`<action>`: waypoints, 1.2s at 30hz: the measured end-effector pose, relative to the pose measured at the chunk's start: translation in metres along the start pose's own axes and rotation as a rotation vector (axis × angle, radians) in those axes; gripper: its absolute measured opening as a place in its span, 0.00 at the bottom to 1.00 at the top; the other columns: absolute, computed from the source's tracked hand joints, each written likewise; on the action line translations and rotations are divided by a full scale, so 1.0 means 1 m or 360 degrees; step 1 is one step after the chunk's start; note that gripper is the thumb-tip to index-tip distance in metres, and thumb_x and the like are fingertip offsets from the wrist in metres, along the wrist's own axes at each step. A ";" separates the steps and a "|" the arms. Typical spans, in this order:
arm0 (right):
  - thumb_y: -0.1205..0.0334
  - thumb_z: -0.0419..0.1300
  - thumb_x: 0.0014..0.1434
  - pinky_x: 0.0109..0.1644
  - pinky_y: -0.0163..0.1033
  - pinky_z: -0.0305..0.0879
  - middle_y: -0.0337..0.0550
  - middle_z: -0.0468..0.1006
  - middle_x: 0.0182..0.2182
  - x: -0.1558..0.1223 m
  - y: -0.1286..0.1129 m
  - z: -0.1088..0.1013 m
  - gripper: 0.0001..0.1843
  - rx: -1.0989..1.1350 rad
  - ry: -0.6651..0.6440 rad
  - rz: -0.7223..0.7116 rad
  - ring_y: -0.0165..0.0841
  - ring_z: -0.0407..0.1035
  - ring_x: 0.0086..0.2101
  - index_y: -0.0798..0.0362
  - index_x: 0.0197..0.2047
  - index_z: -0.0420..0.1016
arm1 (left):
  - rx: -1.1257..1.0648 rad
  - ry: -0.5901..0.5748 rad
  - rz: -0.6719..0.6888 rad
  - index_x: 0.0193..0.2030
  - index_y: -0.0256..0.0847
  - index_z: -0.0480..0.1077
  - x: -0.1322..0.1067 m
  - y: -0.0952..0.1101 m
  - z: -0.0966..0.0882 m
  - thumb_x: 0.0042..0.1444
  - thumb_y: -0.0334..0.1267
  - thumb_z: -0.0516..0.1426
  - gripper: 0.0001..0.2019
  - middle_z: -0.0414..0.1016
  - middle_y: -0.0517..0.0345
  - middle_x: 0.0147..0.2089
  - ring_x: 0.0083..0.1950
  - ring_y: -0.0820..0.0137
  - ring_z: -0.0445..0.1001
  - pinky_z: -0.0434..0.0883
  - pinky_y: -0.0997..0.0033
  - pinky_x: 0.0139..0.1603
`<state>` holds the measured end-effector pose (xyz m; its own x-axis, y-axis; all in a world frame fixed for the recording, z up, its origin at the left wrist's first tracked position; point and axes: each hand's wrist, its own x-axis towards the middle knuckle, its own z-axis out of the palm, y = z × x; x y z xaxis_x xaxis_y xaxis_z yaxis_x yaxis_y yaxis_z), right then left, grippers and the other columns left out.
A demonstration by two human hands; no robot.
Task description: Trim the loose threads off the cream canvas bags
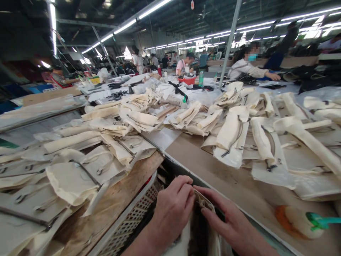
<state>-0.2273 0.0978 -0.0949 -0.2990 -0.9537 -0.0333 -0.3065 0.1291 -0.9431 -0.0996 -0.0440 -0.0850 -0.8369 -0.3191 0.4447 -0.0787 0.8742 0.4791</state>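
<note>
Low in the middle of the head view, a cream fabric piece (216, 227) hangs between my hands, its upper edge folded over and its inner side dark. My left hand (174, 206) is closed, with the fingers curled on the top left of that edge. On the other side, my right hand (226, 217) pinches the same edge between thumb and fingers. The lower part of the piece runs out of view. Under my left forearm stands a white perforated plastic basket (130, 217).
Cream fabric pieces with dark zippers (82, 174) lie spread over the left table. More zippered pieces (262, 142) cover the right table. A brush with a green handle (319, 220) rests at the right. Across the tables sits a masked co-worker (243, 69).
</note>
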 end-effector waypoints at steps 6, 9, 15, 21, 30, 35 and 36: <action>0.61 0.53 0.65 0.61 0.43 0.64 0.49 0.73 0.58 0.000 -0.004 0.001 0.23 0.0020 0.0076 -0.0020 0.41 0.67 0.57 0.53 0.62 0.66 | -0.0098 0.0035 0.0085 0.36 0.39 0.65 -0.002 -0.005 0.001 0.61 0.24 0.52 0.07 0.75 0.55 0.41 0.42 0.69 0.75 0.73 0.71 0.44; 0.60 0.53 0.65 0.60 0.43 0.65 0.49 0.74 0.57 -0.001 -0.004 0.000 0.22 0.0019 0.0093 -0.0021 0.41 0.68 0.56 0.53 0.61 0.67 | -0.0152 0.0093 0.0113 0.36 0.39 0.66 -0.003 -0.005 0.004 0.61 0.24 0.52 0.07 0.76 0.55 0.40 0.42 0.69 0.75 0.73 0.71 0.45; 0.59 0.53 0.65 0.59 0.43 0.66 0.49 0.75 0.55 -0.002 0.001 0.000 0.21 0.0098 0.0139 -0.0049 0.41 0.70 0.54 0.53 0.60 0.68 | -0.0360 0.0134 0.0002 0.34 0.40 0.68 -0.003 -0.007 0.009 0.59 0.24 0.54 0.08 0.78 0.57 0.39 0.41 0.70 0.76 0.72 0.72 0.44; 0.58 0.53 0.65 0.57 0.42 0.68 0.49 0.76 0.53 -0.002 -0.002 -0.001 0.20 0.0103 0.0153 -0.0021 0.39 0.72 0.52 0.53 0.59 0.70 | -0.0431 0.0158 -0.0043 0.32 0.40 0.69 -0.003 -0.007 0.007 0.57 0.24 0.56 0.08 0.79 0.60 0.39 0.39 0.72 0.78 0.72 0.74 0.42; 0.57 0.52 0.65 0.57 0.43 0.68 0.48 0.77 0.52 -0.002 -0.006 -0.005 0.18 0.0107 0.0110 0.0025 0.39 0.72 0.50 0.52 0.56 0.71 | -0.0141 0.0191 0.0220 0.31 0.40 0.65 -0.005 -0.009 0.010 0.58 0.24 0.54 0.08 0.78 0.55 0.35 0.37 0.69 0.78 0.73 0.73 0.38; 0.55 0.52 0.66 0.53 0.42 0.70 0.46 0.78 0.50 -0.005 -0.006 -0.008 0.20 0.0211 0.0067 0.0065 0.39 0.73 0.47 0.52 0.57 0.71 | -0.0423 0.0144 -0.0102 0.25 0.41 0.57 -0.005 -0.008 0.009 0.59 0.28 0.55 0.13 0.77 0.59 0.31 0.33 0.72 0.76 0.70 0.75 0.35; 0.54 0.52 0.66 0.53 0.43 0.69 0.46 0.78 0.50 -0.005 -0.007 -0.009 0.20 0.0237 0.0050 0.0073 0.39 0.73 0.48 0.52 0.57 0.71 | -0.0493 0.0113 -0.0213 0.26 0.41 0.56 -0.004 -0.007 0.008 0.58 0.28 0.56 0.14 0.76 0.59 0.30 0.33 0.72 0.76 0.69 0.75 0.35</action>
<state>-0.2315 0.1043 -0.0857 -0.3386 -0.9384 -0.0692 -0.1555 0.1284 -0.9795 -0.0998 -0.0459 -0.0966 -0.7895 -0.4576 0.4091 -0.0077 0.6738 0.7389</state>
